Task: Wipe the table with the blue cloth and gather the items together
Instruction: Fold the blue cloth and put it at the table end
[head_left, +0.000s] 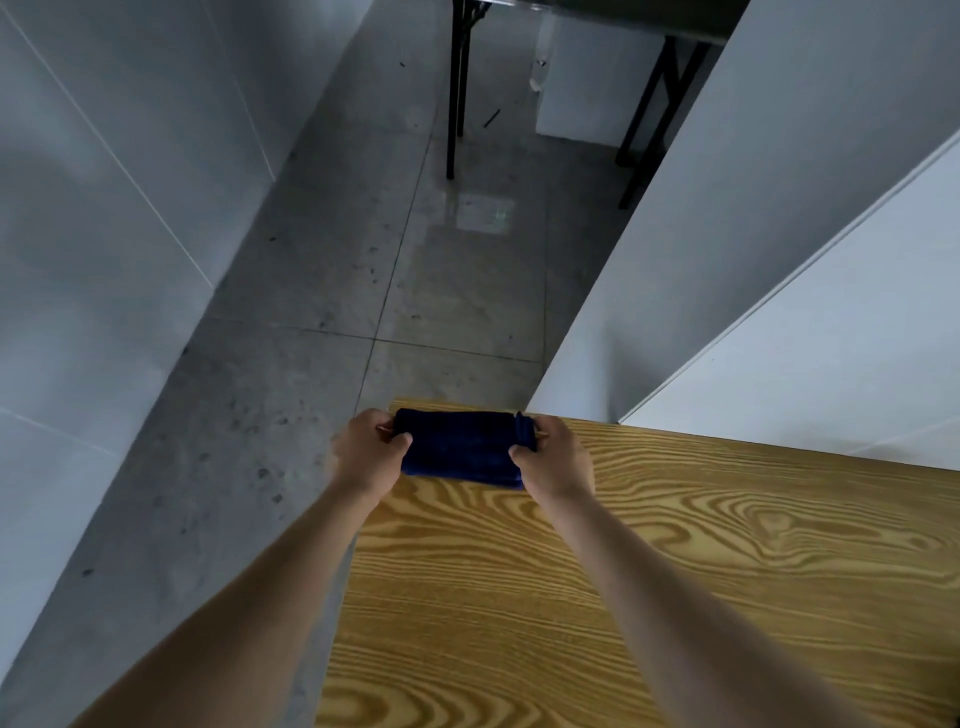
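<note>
A dark blue cloth (460, 448), folded into a thick rectangle, lies at the far left corner of the wooden table (649, 582). My left hand (366, 456) grips its left end and my right hand (555, 458) grips its right end, thumbs on top. Both arms reach forward across the tabletop. No other task items show in this view.
The table's left edge drops to a grey concrete floor (322, 332). White walls stand on the left (104, 208) and right (779, 234). A black-legged table (457, 88) and a white box (587, 78) stand farther back.
</note>
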